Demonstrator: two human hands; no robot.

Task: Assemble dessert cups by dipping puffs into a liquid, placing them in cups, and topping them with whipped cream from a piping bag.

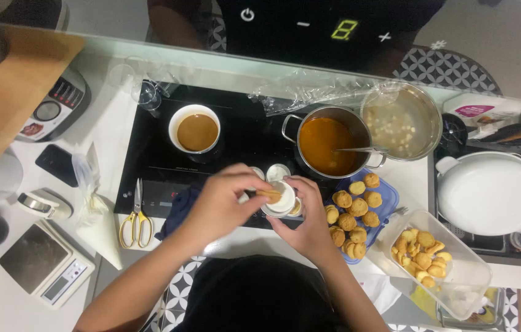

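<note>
My left hand [223, 200] pinches a small golden pastry puff [269, 195] and holds it over a small white cup [282, 203]. My right hand [305, 218] grips that cup from below and the right. Both hands hover over the front edge of a black induction cooktop [150, 160]. Just right of the hands, a blue tray [389, 195] carries several round golden puffs. A pot of orange sauce [325, 144] with a spoon in it stands behind the cup.
A white bowl of brown sauce [196, 131] sits at the back left. Yellow-handled scissors [137, 221], a white piping bag [102, 227] and a kitchen scale [45, 261] lie left. A clear container of puffs [433, 258], a steel bowl [403, 120] and a white lidded pan [491, 193] stand right.
</note>
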